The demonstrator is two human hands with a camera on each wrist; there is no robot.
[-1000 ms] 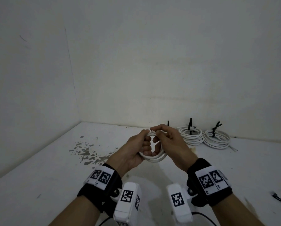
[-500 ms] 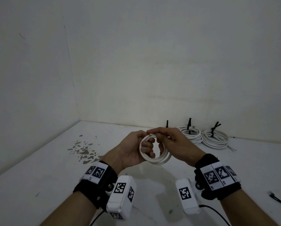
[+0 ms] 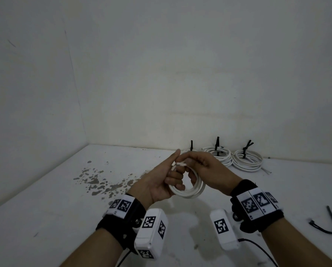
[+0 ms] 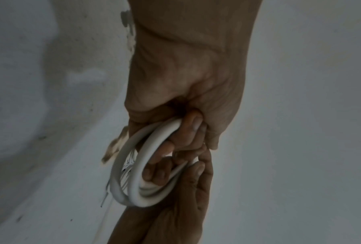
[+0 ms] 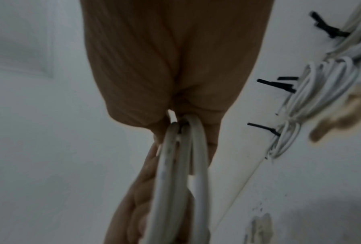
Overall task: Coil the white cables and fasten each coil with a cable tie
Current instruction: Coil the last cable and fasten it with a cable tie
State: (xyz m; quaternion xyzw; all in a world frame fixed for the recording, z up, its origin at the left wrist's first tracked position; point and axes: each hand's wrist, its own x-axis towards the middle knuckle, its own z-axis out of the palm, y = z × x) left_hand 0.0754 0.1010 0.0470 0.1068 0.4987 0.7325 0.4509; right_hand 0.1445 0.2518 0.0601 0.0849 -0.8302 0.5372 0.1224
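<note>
both hands curl fingers round the white coil.

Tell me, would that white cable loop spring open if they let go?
Probably somewhat. The coil keeps rounded, separated loops, so it looks springy, and both the left hand and right hand grip it. It bears no tie, unlike the tied coils behind.
</note>
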